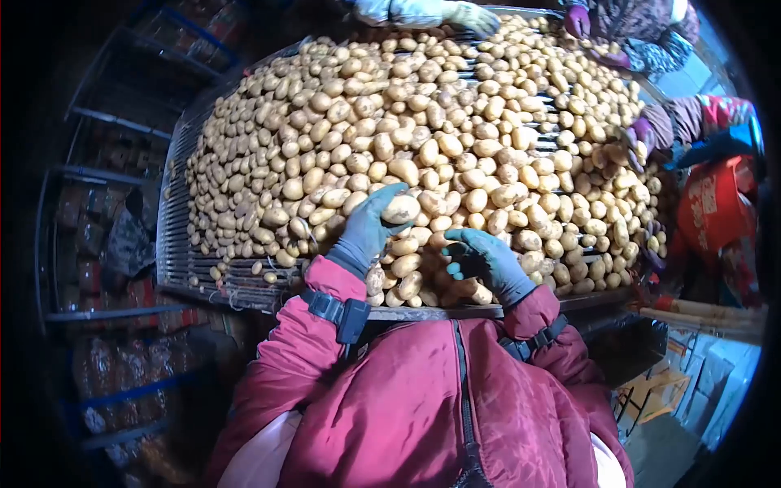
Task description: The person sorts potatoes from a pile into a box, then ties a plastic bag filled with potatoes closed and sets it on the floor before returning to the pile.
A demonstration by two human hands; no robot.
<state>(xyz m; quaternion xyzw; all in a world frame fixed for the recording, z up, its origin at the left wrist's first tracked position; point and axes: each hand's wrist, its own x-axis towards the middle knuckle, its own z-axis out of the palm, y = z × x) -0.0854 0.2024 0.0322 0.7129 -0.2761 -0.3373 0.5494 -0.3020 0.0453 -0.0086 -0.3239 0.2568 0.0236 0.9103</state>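
while the left hand [368, 226] clasps one potato [400, 209] up in view, probably for checking, the right hand [498, 264] hangs half-open (fingers bent, likely ready to pick) by loose potatoes [321, 102] heaped on the slatted table [236, 283].

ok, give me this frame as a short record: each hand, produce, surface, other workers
left hand: gloved left hand gripping one potato
right hand: gloved right hand, fingers curled, low over the near edge; grip unclear
produce: loose potatoes, many, mixed sizes, piled close together
surface: slatted bed, slats showing at left and in gaps
other workers: pale-gloved hand at far edge; purple-gloved hand at right
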